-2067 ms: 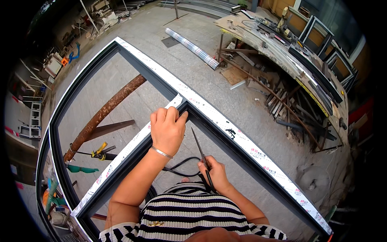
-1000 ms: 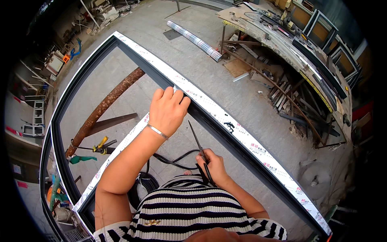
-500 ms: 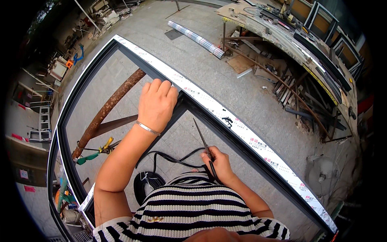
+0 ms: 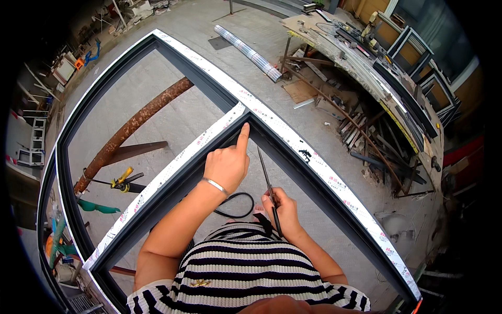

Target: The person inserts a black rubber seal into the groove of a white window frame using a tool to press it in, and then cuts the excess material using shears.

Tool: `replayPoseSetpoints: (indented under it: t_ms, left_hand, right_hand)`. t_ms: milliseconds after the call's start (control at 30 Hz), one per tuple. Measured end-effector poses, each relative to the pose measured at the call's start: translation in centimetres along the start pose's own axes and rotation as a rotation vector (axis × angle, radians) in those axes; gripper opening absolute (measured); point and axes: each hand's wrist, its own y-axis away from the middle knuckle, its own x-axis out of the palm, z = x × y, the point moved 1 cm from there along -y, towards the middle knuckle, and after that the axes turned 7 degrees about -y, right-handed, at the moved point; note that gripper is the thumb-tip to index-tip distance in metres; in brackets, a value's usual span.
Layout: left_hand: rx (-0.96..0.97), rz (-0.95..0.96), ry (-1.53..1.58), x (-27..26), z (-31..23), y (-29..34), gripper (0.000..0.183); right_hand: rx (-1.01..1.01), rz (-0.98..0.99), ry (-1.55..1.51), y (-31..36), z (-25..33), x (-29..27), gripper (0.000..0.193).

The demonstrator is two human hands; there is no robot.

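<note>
The near end of the window frame (image 4: 293,141) passes under the striped shirt (image 4: 246,272) and out of the lower edge; its right end is cut off at the fisheye rim; the black rubber strip (image 4: 235,206) disappears behind the left hand (image 4: 227,165) and the shirt, so its ends cannot be traced; the handle of the thin tool (image 4: 267,180) is enclosed by the right hand (image 4: 282,209); items on the cluttered bench (image 4: 361,57) are too small to identify.
</note>
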Motion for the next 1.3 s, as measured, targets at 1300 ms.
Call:
replayPoseSetpoints:
  t_ms: [1300]
  left_hand:
    - [-0.158,-0.054,1.153,5.9,2.9,4.7,0.019]
  right_hand:
    - [0.09,-0.123,0.21,-2.3,5.3,3.5,0.033]
